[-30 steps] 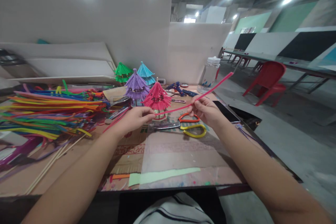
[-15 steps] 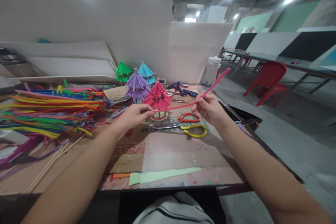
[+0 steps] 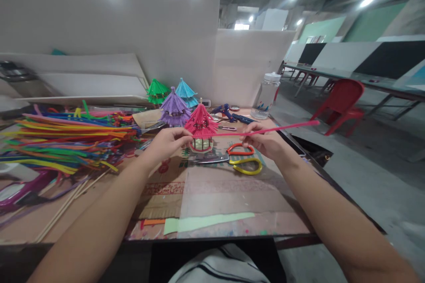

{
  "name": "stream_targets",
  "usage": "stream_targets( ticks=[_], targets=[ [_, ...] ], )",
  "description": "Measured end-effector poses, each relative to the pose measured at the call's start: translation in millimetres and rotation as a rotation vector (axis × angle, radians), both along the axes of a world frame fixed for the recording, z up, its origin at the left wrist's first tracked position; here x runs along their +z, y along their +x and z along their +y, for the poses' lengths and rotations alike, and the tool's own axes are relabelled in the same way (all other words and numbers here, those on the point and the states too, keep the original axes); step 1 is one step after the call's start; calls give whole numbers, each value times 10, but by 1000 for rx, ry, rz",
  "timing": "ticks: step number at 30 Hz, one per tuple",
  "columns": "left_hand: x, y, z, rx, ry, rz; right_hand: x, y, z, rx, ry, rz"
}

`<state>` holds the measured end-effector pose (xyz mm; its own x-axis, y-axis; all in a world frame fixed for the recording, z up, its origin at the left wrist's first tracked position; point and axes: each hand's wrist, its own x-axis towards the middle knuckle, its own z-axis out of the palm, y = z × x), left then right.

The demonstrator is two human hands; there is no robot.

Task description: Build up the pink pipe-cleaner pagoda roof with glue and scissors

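A long pink pipe cleaner (image 3: 282,128) stretches nearly level between both hands above the table. My left hand (image 3: 168,140) pinches its left end, fingers closed. My right hand (image 3: 262,141) grips it further along, fingers closed, and the free end sticks out to the right past the table edge. Just behind the stretched piece stands a small pink pagoda model (image 3: 200,126) made of pipe cleaners. Below my right hand lie scissors (image 3: 244,159) with red and yellow handles.
A big heap of coloured pipe cleaners (image 3: 63,135) covers the left. Purple (image 3: 174,112), blue (image 3: 186,92) and green (image 3: 156,91) pagodas stand behind. A plastic jar (image 3: 264,96), a glue gun (image 3: 222,110), thin sticks (image 3: 63,208) and cardboard (image 3: 212,194) lie around. A red chair (image 3: 341,99) is at right.
The pipe cleaner's free end has swung down from a steep upward slant to almost level. My right hand turned and lowered slightly; my left hand stayed pinched on the left end.
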<state>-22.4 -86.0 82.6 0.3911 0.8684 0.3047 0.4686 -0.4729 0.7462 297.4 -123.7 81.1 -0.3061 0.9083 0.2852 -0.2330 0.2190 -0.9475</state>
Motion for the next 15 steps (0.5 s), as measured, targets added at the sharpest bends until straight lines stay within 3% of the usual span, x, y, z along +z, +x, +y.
stream_targets(
  ticks=[8,11,15],
  targets=[
    [12,104,-72,-58,84,-16,-123,-181,-56,244,-72,-229],
    [-47,154,-84,-95,98,-13,-207,-415,-122,201,-131,-304],
    [-170,216,-83,-144,121,-15,-375,-696,-197,32,-170,-415]
  ],
)
